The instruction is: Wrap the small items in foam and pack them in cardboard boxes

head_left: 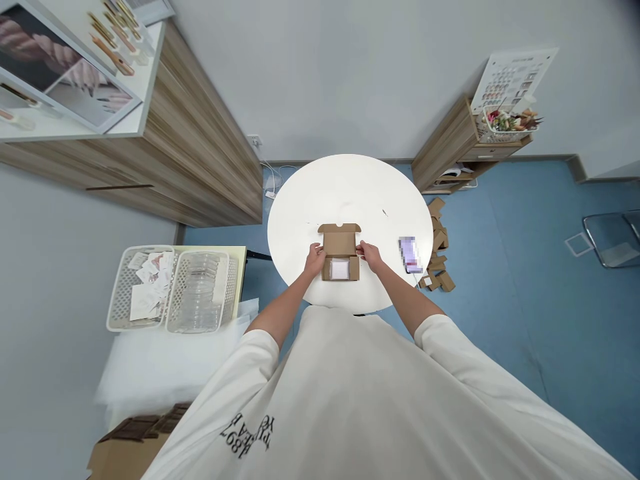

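Note:
A small brown cardboard box (339, 240) lies on the round white table (345, 183), its lid raised and folded back away from me. Inside sits a flat white item (339, 269), possibly in clear wrapping; its kind is too small to make out. My left hand (315, 260) is closed on the box's left side near the lid's fold. On the opposite side, my right hand (369, 255) pinches the box's edge near the same fold. Fingertips of both hands are partly hidden.
A phone (411, 255) lies on the table's right, a cable by it. Folded cardboard boxes (437, 263) are piled on the floor beyond. To my left, one white basket (115, 287) holds packets and another (230, 283) clear plastic pieces. A wooden cabinet (200, 127) stands back left.

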Tool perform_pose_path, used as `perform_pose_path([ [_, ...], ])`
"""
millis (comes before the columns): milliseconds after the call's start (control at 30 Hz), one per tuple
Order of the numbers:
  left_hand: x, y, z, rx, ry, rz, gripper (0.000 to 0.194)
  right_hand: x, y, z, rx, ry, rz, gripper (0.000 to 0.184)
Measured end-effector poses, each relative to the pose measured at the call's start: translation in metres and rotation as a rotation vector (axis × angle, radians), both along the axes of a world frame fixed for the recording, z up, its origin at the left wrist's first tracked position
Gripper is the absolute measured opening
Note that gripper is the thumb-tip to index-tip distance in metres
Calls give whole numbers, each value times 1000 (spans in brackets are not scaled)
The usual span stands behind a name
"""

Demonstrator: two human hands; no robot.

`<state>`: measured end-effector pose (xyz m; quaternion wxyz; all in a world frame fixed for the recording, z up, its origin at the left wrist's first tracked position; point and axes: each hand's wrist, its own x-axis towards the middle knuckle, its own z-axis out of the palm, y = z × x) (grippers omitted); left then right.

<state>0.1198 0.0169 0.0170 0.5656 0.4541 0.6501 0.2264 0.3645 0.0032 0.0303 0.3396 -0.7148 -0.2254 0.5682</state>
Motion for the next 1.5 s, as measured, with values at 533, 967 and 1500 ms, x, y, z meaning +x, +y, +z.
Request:
perform_pose_path([
  [533,-17,21,-1,-254,-256,28,66,13,-2,15,-17,161,81,65],
  [967,-22,-2,2,39,-38,-201,28,10,-23,18,111,-48,363,46],
  [1500,-20,-75,-24,380,253,-449,48,1,-88,-19,222,-563,676,45],
])
